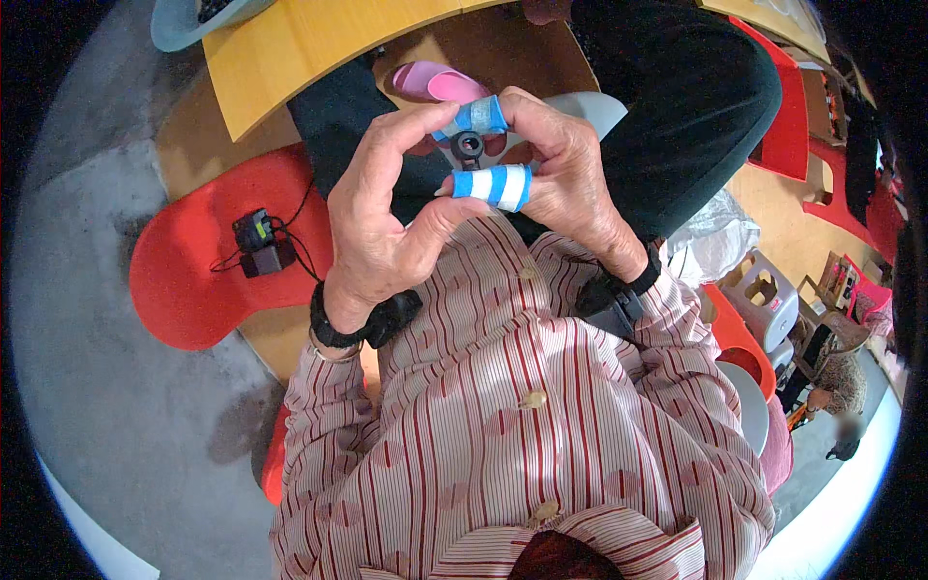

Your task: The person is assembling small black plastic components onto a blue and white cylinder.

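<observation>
In front of my lap, both hands are raised and close around a small black ring-shaped part (468, 147) with a hole through it. My left hand (382, 208) comes from the left, thumb and forefinger curved around the part, their tips meeting the taped fingers. My right hand (570, 169) grips from the other side. Blue and white tape (491, 188) wraps its thumb, and similar blue tape (481, 114) covers its forefinger. Which fingertips press on the part is partly hidden. Each wrist wears a black strap.
A yellow wooden tabletop (309, 48) curves across the far side, with a grey-blue basin (188, 24) at its left. On a red seat (184, 280) at left lies a black device with cables (261, 244). A pink slipper (440, 82), a clear plastic bag (715, 235), a grey stool (764, 300) and another person (841, 382) are also visible.
</observation>
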A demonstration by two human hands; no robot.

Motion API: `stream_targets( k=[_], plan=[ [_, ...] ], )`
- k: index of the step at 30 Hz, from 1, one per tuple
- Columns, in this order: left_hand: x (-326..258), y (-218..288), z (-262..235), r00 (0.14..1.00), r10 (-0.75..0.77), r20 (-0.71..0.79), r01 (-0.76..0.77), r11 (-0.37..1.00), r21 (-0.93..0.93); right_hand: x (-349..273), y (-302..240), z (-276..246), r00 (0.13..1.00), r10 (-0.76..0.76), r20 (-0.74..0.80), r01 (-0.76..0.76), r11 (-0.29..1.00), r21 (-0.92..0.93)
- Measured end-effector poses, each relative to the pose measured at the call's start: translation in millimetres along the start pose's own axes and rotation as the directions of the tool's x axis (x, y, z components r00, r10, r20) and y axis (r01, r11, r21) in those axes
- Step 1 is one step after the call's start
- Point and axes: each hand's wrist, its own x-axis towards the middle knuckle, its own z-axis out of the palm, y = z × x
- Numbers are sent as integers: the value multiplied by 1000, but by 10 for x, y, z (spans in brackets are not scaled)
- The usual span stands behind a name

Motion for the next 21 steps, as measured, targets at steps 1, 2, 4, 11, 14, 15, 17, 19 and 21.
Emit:
stream_targets(
  k=[1,2,4,11,14,15,17,19,21],
  plan=[
    [-4,-3,17,1000,0,0,0,1000,0,-3,0,3,1000,3,-3,-3,1000,26],
    [-6,-7,34,999,28,-20,-28,1000,-1,-2,-12,-5,1000,3,-3,-3,1000,26],
    [2,-11,44,998,53,-39,-53,999,-1,-7,-44,-20,1000,-1,20,2,999,-47],
    [46,-48,-29,988,157,-12,-156,986,56,4,27,29,1000,3,17,-5,991,133],
    [23,41,-68,999,-34,15,37,972,-233,25,55,-15,996,-90,6,89,995,43],
    [13,55,-70,981,-186,46,186,861,-473,63,40,-60,984,-174,23,175,983,-57],
    [6,63,-81,959,-272,84,264,734,-626,75,21,-66,965,-258,50,263,953,-149],
    [12,72,-89,899,-413,142,397,637,-660,64,31,-54,969,-241,44,245,959,-141],
    [71,115,-52,878,-457,146,420,585,-694,57,69,-39,969,-244,46,248,961,-120]
  ],
)
